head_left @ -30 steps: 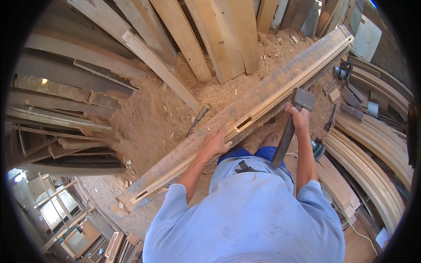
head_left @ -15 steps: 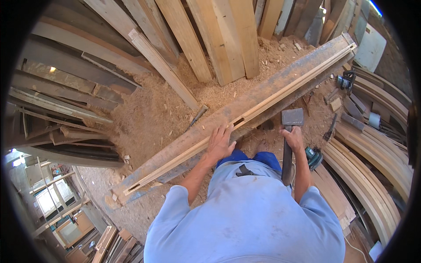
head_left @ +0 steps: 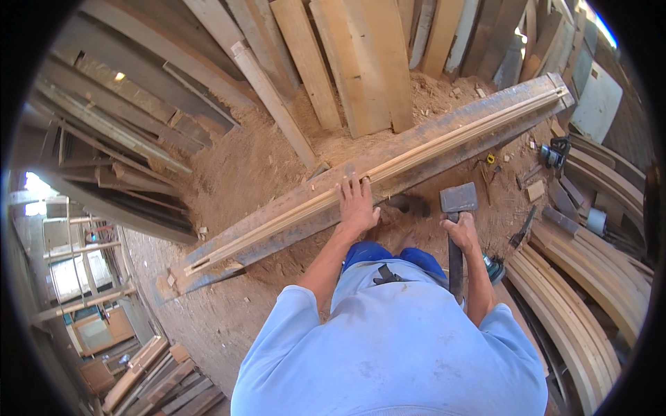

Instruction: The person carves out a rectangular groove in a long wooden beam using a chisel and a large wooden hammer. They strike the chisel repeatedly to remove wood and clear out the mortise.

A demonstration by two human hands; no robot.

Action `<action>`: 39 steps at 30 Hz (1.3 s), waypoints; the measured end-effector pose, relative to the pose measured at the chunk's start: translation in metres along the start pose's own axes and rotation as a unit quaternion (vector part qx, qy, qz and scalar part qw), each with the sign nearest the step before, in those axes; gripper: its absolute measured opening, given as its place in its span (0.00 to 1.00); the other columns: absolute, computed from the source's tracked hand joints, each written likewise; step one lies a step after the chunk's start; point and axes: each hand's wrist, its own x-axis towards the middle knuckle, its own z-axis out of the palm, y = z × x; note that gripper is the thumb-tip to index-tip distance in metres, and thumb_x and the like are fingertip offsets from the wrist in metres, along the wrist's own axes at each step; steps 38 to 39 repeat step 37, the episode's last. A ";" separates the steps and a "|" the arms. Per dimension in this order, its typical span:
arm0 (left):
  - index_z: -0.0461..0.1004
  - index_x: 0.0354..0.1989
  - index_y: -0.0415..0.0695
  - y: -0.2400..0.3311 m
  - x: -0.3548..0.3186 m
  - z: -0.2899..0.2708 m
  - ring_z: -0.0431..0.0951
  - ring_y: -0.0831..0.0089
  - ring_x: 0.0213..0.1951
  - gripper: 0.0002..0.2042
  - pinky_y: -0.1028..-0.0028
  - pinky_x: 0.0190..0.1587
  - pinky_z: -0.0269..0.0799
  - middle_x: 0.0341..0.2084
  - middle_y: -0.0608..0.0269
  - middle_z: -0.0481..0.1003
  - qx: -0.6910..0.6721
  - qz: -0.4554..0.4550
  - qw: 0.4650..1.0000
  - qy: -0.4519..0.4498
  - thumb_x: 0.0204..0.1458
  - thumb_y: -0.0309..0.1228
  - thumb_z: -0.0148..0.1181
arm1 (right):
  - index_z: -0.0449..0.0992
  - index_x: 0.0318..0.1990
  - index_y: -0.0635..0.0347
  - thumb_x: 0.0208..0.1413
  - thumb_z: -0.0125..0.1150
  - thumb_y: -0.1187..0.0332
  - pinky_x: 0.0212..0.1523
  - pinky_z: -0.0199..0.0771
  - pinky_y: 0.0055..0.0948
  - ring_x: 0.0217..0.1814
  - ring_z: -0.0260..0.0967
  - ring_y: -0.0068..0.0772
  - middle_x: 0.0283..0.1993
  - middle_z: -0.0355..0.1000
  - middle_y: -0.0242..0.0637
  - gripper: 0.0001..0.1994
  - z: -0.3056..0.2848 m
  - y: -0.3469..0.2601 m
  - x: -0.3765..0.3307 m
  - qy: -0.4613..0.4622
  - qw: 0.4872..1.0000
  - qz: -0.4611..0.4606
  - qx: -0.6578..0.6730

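Left hand [head_left: 357, 204]: flat, fingers spread, steadying long beam [head_left: 430, 149], frame centre | right hand [head_left: 461, 231]: gripping hammer [head_left: 458, 199] below head, poised beside beam.

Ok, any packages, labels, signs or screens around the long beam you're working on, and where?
None that can be made out: only timber, sawdust and tools.
Left hand: flat on the long wooden beam.
Right hand: grips a hatchet just below its grey head.
Pale flat panel: far right, leaning; no markings show.
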 end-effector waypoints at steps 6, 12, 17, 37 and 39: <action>0.64 0.66 0.39 0.000 -0.012 0.021 0.44 0.34 0.73 0.37 0.42 0.74 0.35 0.71 0.35 0.51 -0.066 0.032 0.995 0.068 0.47 0.41 0.69 | 0.83 0.34 0.63 0.43 0.66 0.64 0.33 0.72 0.32 0.28 0.73 0.28 0.26 0.76 0.34 0.13 -0.001 0.009 -0.003 -0.036 0.998 -0.043 -0.015; 0.74 0.58 0.43 -0.006 -0.082 0.073 0.65 0.47 0.67 0.25 0.52 0.70 0.57 0.62 0.42 0.69 -0.259 0.114 0.959 -0.011 0.51 0.37 0.64 | 0.81 0.32 0.63 0.43 0.64 0.64 0.34 0.73 0.34 0.29 0.73 0.29 0.25 0.75 0.37 0.12 0.011 0.045 0.004 -0.094 0.986 -0.097 -0.096; 0.73 0.60 0.42 -0.010 -0.166 0.110 0.74 0.46 0.58 0.26 0.57 0.64 0.68 0.55 0.41 0.75 -0.262 -0.040 0.942 -0.206 0.53 0.40 0.60 | 0.80 0.41 0.64 0.42 0.64 0.64 0.41 0.75 0.37 0.37 0.75 0.34 0.32 0.76 0.41 0.18 0.026 0.070 0.004 -0.160 0.969 -0.081 -0.171; 0.64 0.69 0.49 -0.086 -0.122 -0.008 0.50 0.42 0.73 0.35 0.56 0.73 0.51 0.74 0.46 0.51 -0.179 -0.074 0.966 0.169 0.50 0.38 0.67 | 0.80 0.46 0.62 0.43 0.64 0.67 0.57 0.74 0.46 0.54 0.76 0.55 0.46 0.78 0.58 0.20 0.015 -0.200 0.067 -0.093 0.835 -0.232 -0.491; 0.64 0.69 0.49 -0.086 -0.122 -0.008 0.50 0.42 0.73 0.35 0.56 0.73 0.51 0.74 0.46 0.51 -0.179 -0.074 0.966 0.169 0.50 0.38 0.67 | 0.80 0.46 0.62 0.43 0.64 0.67 0.57 0.74 0.46 0.54 0.76 0.55 0.46 0.78 0.58 0.20 0.015 -0.200 0.067 -0.093 0.835 -0.232 -0.491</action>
